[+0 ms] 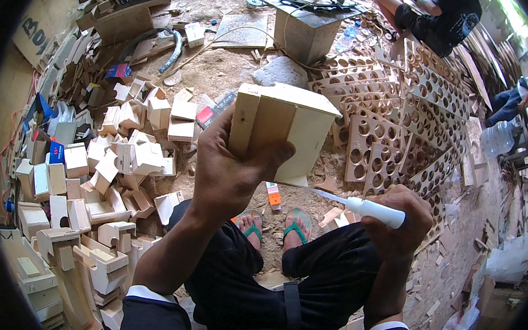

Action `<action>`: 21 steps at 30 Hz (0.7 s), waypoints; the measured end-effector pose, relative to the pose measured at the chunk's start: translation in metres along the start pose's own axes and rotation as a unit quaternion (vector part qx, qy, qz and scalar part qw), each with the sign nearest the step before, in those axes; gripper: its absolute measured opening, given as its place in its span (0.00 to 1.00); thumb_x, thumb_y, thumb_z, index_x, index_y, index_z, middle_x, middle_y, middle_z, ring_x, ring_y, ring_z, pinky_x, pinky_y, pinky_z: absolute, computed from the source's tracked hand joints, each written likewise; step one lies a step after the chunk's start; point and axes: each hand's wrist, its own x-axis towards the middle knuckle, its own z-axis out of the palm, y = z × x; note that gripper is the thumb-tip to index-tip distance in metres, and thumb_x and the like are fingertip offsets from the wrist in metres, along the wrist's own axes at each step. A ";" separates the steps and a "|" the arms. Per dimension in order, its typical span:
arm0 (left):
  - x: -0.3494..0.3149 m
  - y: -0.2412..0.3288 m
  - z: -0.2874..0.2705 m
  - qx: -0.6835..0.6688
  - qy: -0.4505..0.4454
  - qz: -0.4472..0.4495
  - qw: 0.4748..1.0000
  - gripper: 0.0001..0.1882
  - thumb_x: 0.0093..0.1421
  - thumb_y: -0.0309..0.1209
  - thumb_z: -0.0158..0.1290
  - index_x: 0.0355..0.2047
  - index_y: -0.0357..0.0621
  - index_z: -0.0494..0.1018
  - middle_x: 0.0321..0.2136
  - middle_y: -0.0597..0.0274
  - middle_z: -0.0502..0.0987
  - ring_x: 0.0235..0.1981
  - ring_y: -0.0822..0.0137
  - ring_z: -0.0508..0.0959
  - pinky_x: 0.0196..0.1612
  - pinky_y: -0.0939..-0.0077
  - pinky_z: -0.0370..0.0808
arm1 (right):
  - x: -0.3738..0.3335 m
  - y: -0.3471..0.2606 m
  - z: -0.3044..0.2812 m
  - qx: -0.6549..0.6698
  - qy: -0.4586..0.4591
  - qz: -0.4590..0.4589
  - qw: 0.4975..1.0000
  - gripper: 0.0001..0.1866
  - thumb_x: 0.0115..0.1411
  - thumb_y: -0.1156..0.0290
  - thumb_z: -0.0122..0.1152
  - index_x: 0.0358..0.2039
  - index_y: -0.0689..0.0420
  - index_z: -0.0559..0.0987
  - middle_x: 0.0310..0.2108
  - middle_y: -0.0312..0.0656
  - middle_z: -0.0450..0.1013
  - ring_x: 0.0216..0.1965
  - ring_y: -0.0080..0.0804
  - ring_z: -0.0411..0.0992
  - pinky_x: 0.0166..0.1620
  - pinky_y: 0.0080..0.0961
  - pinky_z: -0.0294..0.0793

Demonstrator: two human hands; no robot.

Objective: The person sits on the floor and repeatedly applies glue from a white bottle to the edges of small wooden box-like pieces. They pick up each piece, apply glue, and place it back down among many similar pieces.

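Observation:
Held up in front of me is a small pale wooden box [282, 126], gripped from its left side by my left hand [232, 169], the thumb across its near face. My right hand [399, 222] is closed around a white squeeze bottle [377, 212] with a long thin nozzle. That bottle lies nearly level, its nozzle pointing left toward the lower edge of the box. Whether the tip touches the wood, I cannot tell. A small orange and white carton [273, 196] rests on the ground below, between the box and my sandalled feet.
Many small wooden boxes [147, 156] are heaped on my left. Boards with round holes [398, 113] lie stacked at the right, beyond a grey stone [280, 72]. A metal-topped stand [305, 32] is at the back. Two other people [439, 20] sit at the far right.

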 end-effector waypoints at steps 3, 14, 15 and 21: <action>-0.001 -0.001 0.001 -0.007 0.001 -0.005 1.000 0.19 0.52 0.23 0.62 0.44 0.35 0.71 0.34 0.57 0.78 0.34 0.71 0.80 0.36 0.78 0.80 | 0.000 0.000 0.000 -0.002 -0.004 -0.005 1.000 0.11 0.46 0.70 0.73 0.27 0.60 0.79 0.22 0.42 0.77 0.20 0.24 0.73 0.22 0.19 0.70; -0.001 -0.001 0.002 0.006 -0.006 -0.004 1.000 0.18 0.52 0.23 0.62 0.43 0.35 0.71 0.33 0.59 0.78 0.32 0.73 0.79 0.33 0.81 0.79 | 0.000 0.000 -0.001 -0.017 -0.017 -0.013 1.000 0.12 0.50 0.65 0.71 0.27 0.60 0.79 0.23 0.43 0.78 0.22 0.26 0.75 0.24 0.21 0.72; -0.002 -0.001 0.002 0.003 -0.004 0.006 1.000 0.18 0.52 0.23 0.62 0.43 0.35 0.71 0.33 0.59 0.78 0.33 0.73 0.79 0.33 0.81 0.79 | 0.000 0.000 -0.001 -0.015 -0.020 -0.010 1.000 0.13 0.50 0.65 0.71 0.27 0.60 0.79 0.23 0.43 0.78 0.22 0.26 0.75 0.24 0.21 0.72; -0.001 0.001 -0.002 0.011 0.026 -0.031 0.999 0.15 0.57 0.23 0.56 0.45 0.34 0.69 0.35 0.56 0.78 0.37 0.69 0.79 0.43 0.75 0.77 | -0.001 0.000 0.002 -0.014 0.069 0.007 0.997 0.15 0.52 0.62 0.70 0.27 0.61 0.78 0.22 0.44 0.77 0.22 0.26 0.75 0.25 0.22 0.73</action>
